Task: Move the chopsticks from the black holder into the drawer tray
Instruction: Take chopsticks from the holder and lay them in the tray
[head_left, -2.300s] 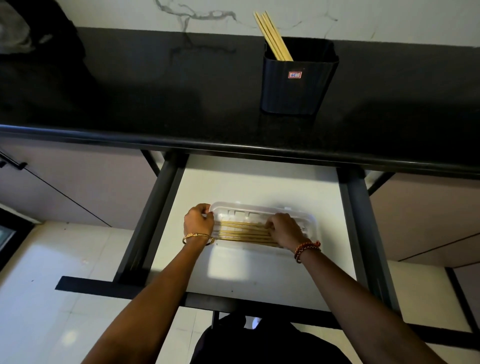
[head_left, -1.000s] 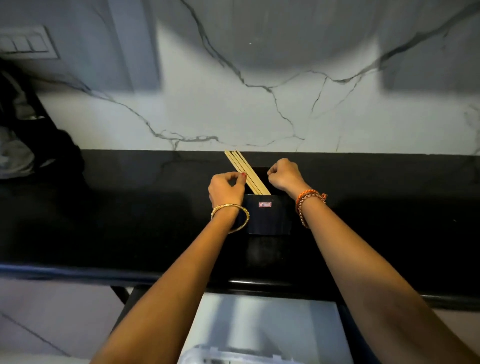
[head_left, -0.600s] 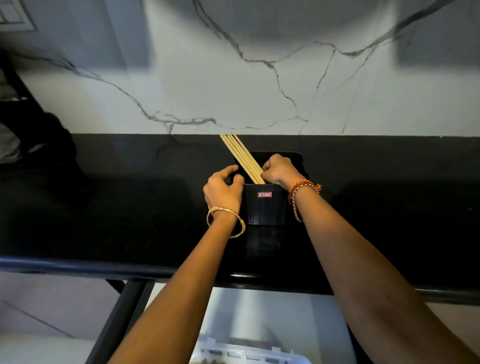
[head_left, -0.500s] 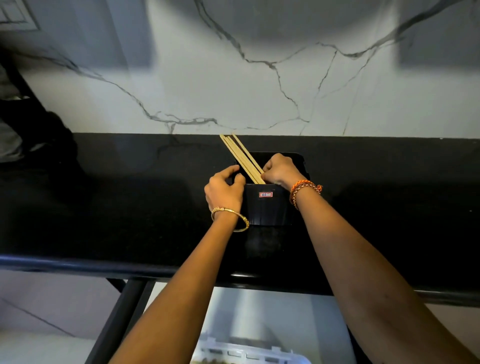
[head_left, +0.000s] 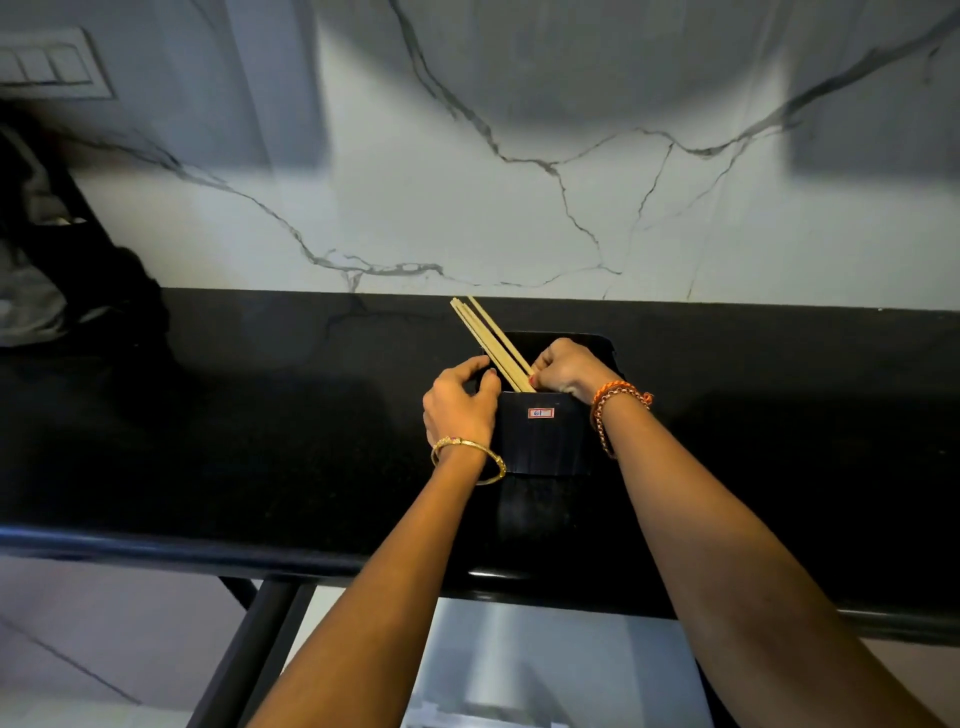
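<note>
The black holder (head_left: 543, 441) stands on the black counter, with a small red label on its front. Several pale wooden chopsticks (head_left: 485, 338) lean out of it toward the upper left. My left hand (head_left: 460, 402) wraps the holder's left top corner. My right hand (head_left: 563, 371) sits over the holder's opening, its fingers pinched on the chopsticks where they leave the rim. Below the counter edge the open drawer (head_left: 561, 660) shows its white floor. Only the top edge of the white drawer tray (head_left: 452, 714) shows at the bottom of the frame.
The black counter (head_left: 260, 415) runs across the whole view, backed by a white marble wall (head_left: 519, 182). Dark bundled items (head_left: 57, 291) lie at the far left. The drawer's black frame rail (head_left: 249, 654) slants down on the left.
Both hands left the drawer tray and came up to the holder. In the last half second my right fingers closed tighter on the chopsticks, and the view tilted up slightly.
</note>
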